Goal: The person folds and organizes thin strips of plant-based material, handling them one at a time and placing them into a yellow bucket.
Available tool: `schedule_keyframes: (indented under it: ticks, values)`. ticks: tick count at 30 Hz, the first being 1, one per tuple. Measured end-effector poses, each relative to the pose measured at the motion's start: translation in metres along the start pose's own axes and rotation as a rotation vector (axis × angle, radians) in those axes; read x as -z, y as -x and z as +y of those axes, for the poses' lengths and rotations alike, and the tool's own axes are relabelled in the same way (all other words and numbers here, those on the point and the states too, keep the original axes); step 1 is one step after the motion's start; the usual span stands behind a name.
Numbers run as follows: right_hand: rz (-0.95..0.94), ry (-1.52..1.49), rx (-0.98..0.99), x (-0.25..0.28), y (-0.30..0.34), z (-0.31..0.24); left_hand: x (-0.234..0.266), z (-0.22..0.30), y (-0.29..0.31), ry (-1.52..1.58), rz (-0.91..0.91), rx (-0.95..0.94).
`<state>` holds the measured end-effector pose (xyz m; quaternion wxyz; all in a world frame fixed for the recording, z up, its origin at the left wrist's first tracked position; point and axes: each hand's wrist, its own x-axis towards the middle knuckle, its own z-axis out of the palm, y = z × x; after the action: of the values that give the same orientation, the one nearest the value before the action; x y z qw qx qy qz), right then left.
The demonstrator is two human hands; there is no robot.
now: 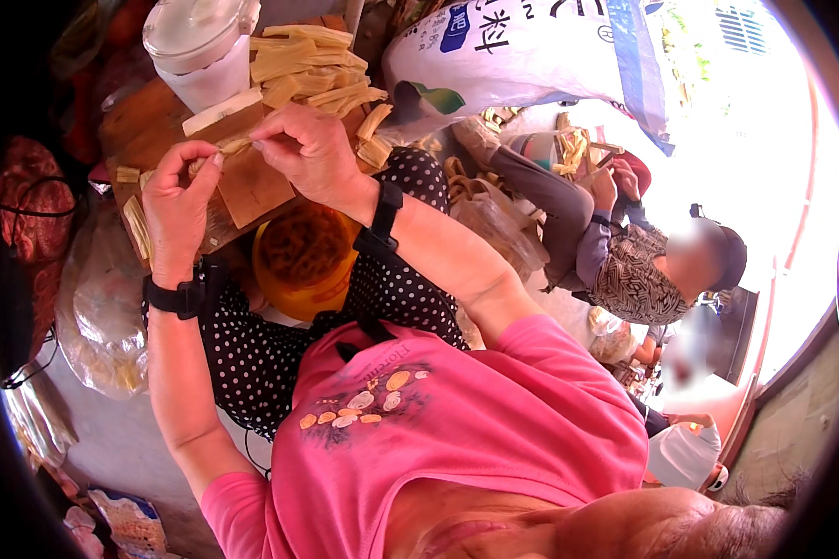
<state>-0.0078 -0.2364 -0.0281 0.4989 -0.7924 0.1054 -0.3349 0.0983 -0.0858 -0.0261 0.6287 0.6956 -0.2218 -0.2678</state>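
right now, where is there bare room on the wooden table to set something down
Bare wood shows on the wooden table between the white tub and left hand, and on the lighter square between the right hand and yellow bowl. It looks crowded right of the tub, under piled pale strips.

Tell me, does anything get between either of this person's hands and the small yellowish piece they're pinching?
Nothing visible does: the left hand and the right hand both have fingertips right on the small yellowish piece. The whitish strip on the wooden board lies beyond it, not between.
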Motion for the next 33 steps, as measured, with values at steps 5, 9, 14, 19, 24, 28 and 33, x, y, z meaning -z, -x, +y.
schedule_keyframes:
  ticks: [5,9,14,19,24,28,33]
  values:
    - [-0.001,0.024,0.031,-0.002,0.0,0.003,0.003,-0.003,0.0,-0.026,-0.013,-0.003]
    - [0.033,0.011,0.042,-0.003,0.0,-0.001,0.001,0.002,0.002,-0.01,0.005,0.004]
    - [0.021,0.027,0.055,-0.006,0.001,0.005,0.002,0.001,0.0,0.062,-0.008,0.006]
    - [-0.023,0.025,0.077,-0.004,0.003,0.011,0.0,-0.005,-0.001,0.084,-0.004,0.008]
    - [-0.073,0.102,0.06,0.012,0.008,0.011,0.011,-0.017,-0.004,-0.141,-0.025,0.097]
    - [-0.091,-0.036,-0.3,0.031,0.008,-0.019,0.019,-0.005,0.007,0.15,-0.139,0.358]
    - [-0.048,-0.845,-0.924,0.032,0.014,-0.023,0.019,0.022,0.021,0.463,-0.259,0.472]
